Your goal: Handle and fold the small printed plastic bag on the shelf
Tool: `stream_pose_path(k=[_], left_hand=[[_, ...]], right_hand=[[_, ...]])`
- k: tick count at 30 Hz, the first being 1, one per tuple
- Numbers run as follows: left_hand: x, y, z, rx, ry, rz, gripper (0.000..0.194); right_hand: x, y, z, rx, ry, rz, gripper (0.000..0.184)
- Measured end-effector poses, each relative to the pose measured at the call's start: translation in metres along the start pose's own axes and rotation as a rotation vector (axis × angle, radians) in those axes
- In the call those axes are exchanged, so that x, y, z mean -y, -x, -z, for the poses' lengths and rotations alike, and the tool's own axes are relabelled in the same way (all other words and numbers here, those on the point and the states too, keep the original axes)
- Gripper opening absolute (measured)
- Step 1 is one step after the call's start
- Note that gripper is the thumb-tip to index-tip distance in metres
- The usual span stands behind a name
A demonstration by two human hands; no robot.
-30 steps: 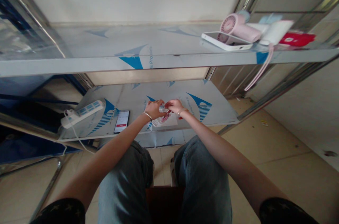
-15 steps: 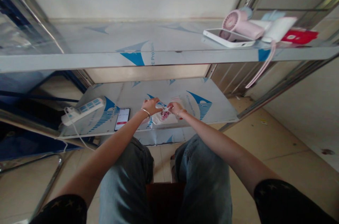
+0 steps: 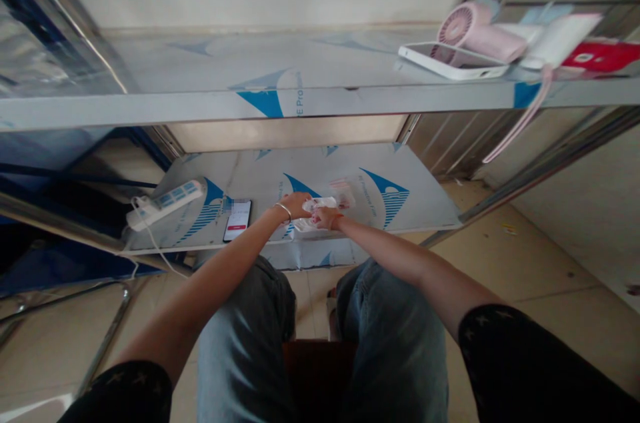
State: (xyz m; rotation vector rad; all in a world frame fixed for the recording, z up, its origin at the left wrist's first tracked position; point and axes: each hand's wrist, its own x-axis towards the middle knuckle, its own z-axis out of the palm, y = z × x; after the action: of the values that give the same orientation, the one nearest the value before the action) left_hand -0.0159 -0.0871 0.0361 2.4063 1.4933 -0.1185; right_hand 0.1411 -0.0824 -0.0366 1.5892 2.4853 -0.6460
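Observation:
Both my hands meet over the lower shelf, at a crinkled clear plastic bag [image 3: 324,202] with pinkish-red bits showing. My left hand [image 3: 296,204], with a bangle on its wrist, closes on the bag's left side. My right hand [image 3: 328,217] has its fingers curled around the bag's near right part. The hands partly cover what is inside the bag. A whitish see-through piece of plastic [image 3: 303,225] shows just below the hands. Behind the right hand, a flat clear packet with reddish print [image 3: 343,192] lies on the shelf.
A phone with a lit screen [image 3: 237,220] and a white power strip [image 3: 167,204] with a cable lie left on the lower shelf [image 3: 425,203]. Above it, the upper shelf [image 3: 175,107] holds a white-cased phone [image 3: 453,63], a pink handheld fan [image 3: 483,33] and a red packet [image 3: 605,55].
My right hand has turned over and curled in closer to the left hand. The bag's plastic now bunches above the hands, and its red-patterned part is more covered. The view has shifted slightly.

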Motion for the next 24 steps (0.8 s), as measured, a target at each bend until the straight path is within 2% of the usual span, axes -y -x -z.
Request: stream_pose_path(k=[3,7,16,24], left_hand=[[-0.001,0.001,0.004,0.008,-0.003,0.017,0.049],[0.000,0.001,0.007,-0.001,0.009,0.044,0.047],[0.004,0.003,0.009,0.027,0.014,0.070,0.050],[0.010,-0.001,0.003,0.060,0.002,0.070,0.051]], right_hand=[[0.003,-0.005,-0.006,-0.052,-0.046,-0.049,0.017],[0.007,-0.009,-0.011,-0.113,-0.106,-0.102,0.018],[0.019,-0.003,-0.006,-0.125,-0.120,-0.102,0.015],[0.017,-0.005,-0.006,-0.142,-0.143,-0.081,0.014]])
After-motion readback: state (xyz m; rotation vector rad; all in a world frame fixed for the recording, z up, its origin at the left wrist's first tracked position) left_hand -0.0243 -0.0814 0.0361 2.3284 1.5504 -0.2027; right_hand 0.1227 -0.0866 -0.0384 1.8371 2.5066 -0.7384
